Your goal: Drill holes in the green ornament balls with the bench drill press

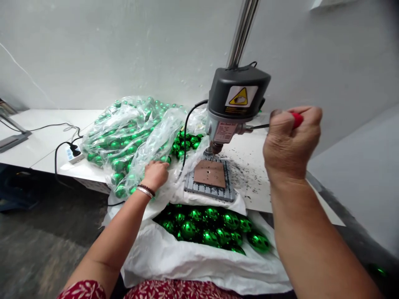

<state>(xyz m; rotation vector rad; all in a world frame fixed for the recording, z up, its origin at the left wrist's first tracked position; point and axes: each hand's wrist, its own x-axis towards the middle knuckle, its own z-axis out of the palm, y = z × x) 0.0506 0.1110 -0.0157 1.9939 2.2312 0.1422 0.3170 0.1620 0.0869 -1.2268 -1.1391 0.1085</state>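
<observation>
My right hand [291,137] is wrapped round the red knob [297,120] of the feed lever on a small bench drill press [238,93]. My left hand [156,174] is at the mouth of a clear plastic bag [137,141] full of shiny green balls. Its curled fingers close over a green ball [166,159] at the bag's edge; the undersides of the fingers are hidden. Below the drill chuck [217,148] lies a brown square plate [210,173] with a hole in it, on the grey slotted base [230,193]. No ball sits on that plate.
A white cloth sack [174,261] across my lap holds several green balls [210,236]. Dark shavings [249,174] are scattered on the white table [264,199] right of the base. A power strip [75,153] with a black plug and cables lies at the left.
</observation>
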